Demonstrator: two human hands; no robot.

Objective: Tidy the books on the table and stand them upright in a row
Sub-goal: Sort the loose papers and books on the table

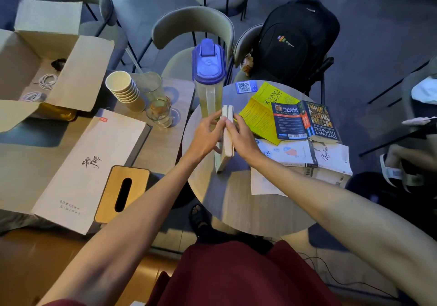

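Both hands are squeezing the two standing books [224, 160] between them, left hand [207, 133] on one cover and right hand [241, 137] on the other, fingers curled around the top edge. They're paperbacks, so probably light, a bit floppy, with slick covers. I'd grip the flat covers, not the pages. Right of the grip, a yellow book [261, 116] and a dark blue book [289, 122] lie splayed open on the round table [236, 206].

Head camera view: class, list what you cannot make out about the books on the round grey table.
All head view.
Pale upright books: covers edge-on, gripped by left hand and right hand; titles hidden.
Yellow open paperback: title partly covered by dark blue paperback.
White flat books: lower ones buried in the pile; count unclear.
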